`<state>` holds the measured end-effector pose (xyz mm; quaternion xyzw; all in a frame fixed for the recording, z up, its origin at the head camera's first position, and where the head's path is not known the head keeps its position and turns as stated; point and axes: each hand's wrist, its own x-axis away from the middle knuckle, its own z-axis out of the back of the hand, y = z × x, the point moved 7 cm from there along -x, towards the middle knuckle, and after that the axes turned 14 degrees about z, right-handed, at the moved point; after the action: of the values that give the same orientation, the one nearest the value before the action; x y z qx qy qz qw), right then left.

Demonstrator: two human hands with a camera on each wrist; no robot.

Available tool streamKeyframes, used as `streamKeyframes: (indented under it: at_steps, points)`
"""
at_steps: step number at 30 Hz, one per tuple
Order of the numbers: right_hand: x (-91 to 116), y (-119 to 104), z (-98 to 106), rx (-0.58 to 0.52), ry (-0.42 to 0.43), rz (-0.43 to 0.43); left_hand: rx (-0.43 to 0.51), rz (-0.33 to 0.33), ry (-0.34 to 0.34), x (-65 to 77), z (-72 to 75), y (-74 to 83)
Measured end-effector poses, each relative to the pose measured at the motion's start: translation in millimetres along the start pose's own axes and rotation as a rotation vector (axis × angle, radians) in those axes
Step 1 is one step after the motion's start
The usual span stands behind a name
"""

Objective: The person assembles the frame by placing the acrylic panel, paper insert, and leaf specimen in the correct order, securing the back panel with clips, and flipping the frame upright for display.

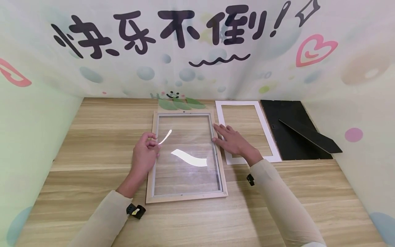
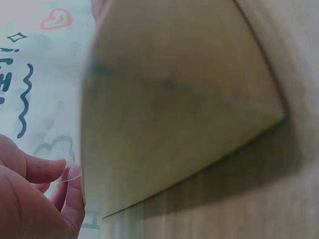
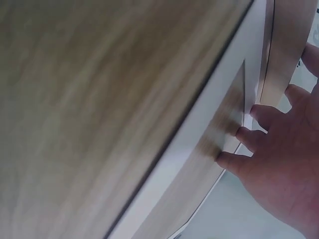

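Note:
A light wooden picture frame (image 1: 150, 185) lies on the table, with a clear sheet (image 1: 191, 180) over its opening that catches two bright curved reflections. My left hand (image 1: 145, 152) is at the frame's left side. Its thumb and fingers pinch the sheet's edge, a thin clear line (image 2: 70, 178) between the fingertips in the left wrist view. On the opposite side, my right hand (image 1: 232, 140) has its fingers stretched out, the fingertips touching the frame's right rail. In the right wrist view those fingers (image 3: 266, 117) spread beside the frame's outer side, above a white mat.
Right of the frame lies the white mat board (image 1: 223, 120), partly under my right forearm. Beyond it is a black backing board (image 1: 285, 137) with its easel leg (image 1: 311, 135) raised. A printed curtain (image 1: 185, 79) closes off the table's far edge.

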<state>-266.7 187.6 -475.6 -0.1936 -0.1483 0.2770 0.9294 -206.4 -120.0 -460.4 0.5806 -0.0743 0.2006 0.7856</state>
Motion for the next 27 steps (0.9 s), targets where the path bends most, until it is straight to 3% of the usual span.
streamKeyframes:
  at_steps: [11, 27]
  points:
    - [0.9, -0.2, -0.9, -0.009, 0.004, -0.006, -0.17, -0.042, 0.087, 0.6, 5.2, 3.4]
    - [2.1, -1.9, -1.2, -0.031, 0.015, 0.001, -0.247, -0.063, 0.077, -5.0, 7.3, -1.1]
